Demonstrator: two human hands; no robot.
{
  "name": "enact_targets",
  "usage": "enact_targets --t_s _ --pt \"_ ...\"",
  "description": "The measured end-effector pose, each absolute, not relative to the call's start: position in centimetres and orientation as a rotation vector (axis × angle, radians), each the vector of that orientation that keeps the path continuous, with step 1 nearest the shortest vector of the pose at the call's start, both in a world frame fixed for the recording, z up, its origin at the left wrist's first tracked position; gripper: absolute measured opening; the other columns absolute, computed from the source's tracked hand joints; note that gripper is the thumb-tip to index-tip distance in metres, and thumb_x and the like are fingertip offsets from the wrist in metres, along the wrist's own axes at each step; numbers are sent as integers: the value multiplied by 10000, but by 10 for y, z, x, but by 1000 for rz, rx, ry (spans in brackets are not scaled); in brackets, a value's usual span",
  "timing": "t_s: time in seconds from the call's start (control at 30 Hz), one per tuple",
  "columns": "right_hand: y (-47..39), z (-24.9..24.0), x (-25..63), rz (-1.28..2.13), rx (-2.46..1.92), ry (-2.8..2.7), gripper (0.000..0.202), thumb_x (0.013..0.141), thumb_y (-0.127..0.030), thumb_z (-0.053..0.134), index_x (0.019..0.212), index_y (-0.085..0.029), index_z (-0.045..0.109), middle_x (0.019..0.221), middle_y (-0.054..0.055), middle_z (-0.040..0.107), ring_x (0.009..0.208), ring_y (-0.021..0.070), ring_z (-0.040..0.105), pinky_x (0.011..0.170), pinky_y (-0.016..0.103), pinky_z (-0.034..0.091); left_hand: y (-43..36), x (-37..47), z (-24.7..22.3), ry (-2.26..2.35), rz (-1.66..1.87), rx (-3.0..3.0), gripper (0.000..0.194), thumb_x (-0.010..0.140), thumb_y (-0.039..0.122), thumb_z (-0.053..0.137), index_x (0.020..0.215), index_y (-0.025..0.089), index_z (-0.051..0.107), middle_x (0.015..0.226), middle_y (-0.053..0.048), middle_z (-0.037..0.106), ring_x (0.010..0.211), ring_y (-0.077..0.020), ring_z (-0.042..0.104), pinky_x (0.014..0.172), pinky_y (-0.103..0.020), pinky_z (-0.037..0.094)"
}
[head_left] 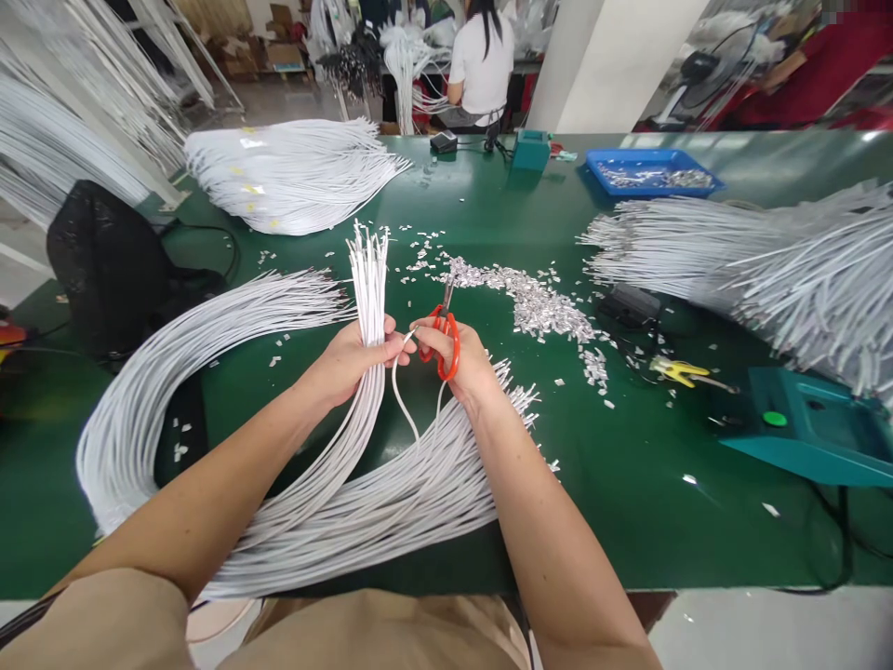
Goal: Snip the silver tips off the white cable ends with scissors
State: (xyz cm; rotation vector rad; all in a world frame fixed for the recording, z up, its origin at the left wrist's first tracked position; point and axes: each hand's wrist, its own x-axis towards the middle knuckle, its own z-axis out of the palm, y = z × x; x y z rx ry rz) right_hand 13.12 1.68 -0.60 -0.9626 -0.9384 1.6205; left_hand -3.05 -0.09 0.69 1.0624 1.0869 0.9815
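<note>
Running across the foot of the view, the near edge of the green table [614,530] passes just in front of the person's body, with both forearms reaching over it. Plain tabletop spreads to the right of the right forearm, as far as a teal machine [802,433] near the right side. Another bare stretch lies between the silver scraps [540,302] and the blue tray [596,167] by the far edge. On the left, room is tighter: a curved bundle [129,409] bends round beside the left forearm, and a black bag [112,270] sits beyond it.

The left hand [349,358] is wrapped round an upright bundle [369,279] of white cables above the middle of the table, their ends pointing up and slightly uneven. The right hand [473,358] carries red-handled scissors [456,349], blades pointing away, while pinching a single cable [395,386] close to its tip; whether the left thumb also presses it, I cannot tell. That cable is thin and white, bowing down toward a loose pile [433,493] of similar ones between the forearms.
</note>
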Motion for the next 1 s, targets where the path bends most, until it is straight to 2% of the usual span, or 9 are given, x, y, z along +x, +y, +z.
enact_targets --t_s 0.1,0.23,0.37,0.5,0.67,0.77,0.83,0.93,1.0 --pt "15 -3 131 1676 -915 -952 220 627 -328 771 749 -151 723 576 -22 583 564 98 485 596 262 378 -1 -31 6 1037 944 1034 327 701 309 797 833 178 528 774 0 682 676 -128 643 675 -277 470" --pt "14 4 135 1516 -1045 -968 197 675 -352 739 724 -161 732 585 -33 542 568 91 455 595 260 367 -1 -30 7 1136 989 1074 359 655 271 827 804 176 514 701 41 636 705 -126 645 752 -286 476" --pt "11 10 135 1443 -1129 -1092 192 658 -363 741 672 -175 707 631 -28 586 601 97 468 628 261 384 -1 -28 7 1234 1027 1123 367 619 233 825 804 174 514 661 49 625 655 -118 614 683 -264 446" --pt "12 4 133 1341 -1211 -1228 154 664 -321 702 715 -176 712 684 -23 631 640 112 514 650 259 399 0 -28 6 1214 1028 1109 352 647 252 814 820 178 516 666 50 622 661 -127 635 675 -262 454" --pt "21 -12 140 1005 -1435 -1278 220 715 -396 660 662 -183 670 684 -5 620 669 145 528 666 287 412 -4 -30 10 1145 969 1116 294 728 337 784 877 177 588 837 -13 690 850 -167 675 766 -287 501" --pt "23 -10 147 817 -1389 -1197 182 736 -358 639 746 -182 682 826 26 660 737 155 565 715 293 439 -6 -30 10 1191 974 1116 322 759 427 749 949 178 674 1023 -52 692 942 -178 646 804 -300 516" --pt "22 -4 150 772 -1305 -1122 174 747 -338 627 797 -183 689 901 37 671 766 152 576 740 291 452 -7 -28 9 1233 964 1073 373 731 445 770 984 180 699 943 -37 686 847 -163 637 757 -294 515" --pt "18 7 150 907 -1219 -1012 231 741 -412 660 743 -182 683 795 17 653 711 142 552 713 290 458 -8 -23 8 1233 912 1058 409 690 407 810 1001 165 701 752 3 644 697 -133 610 693 -281 488" --pt "16 12 149 1052 -1152 -953 270 724 -448 690 753 -180 697 748 5 637 682 134 536 695 287 454 -10 -18 9 1206 892 1089 397 692 373 814 1001 156 692 734 10 638 674 -122 601 697 -280 479"
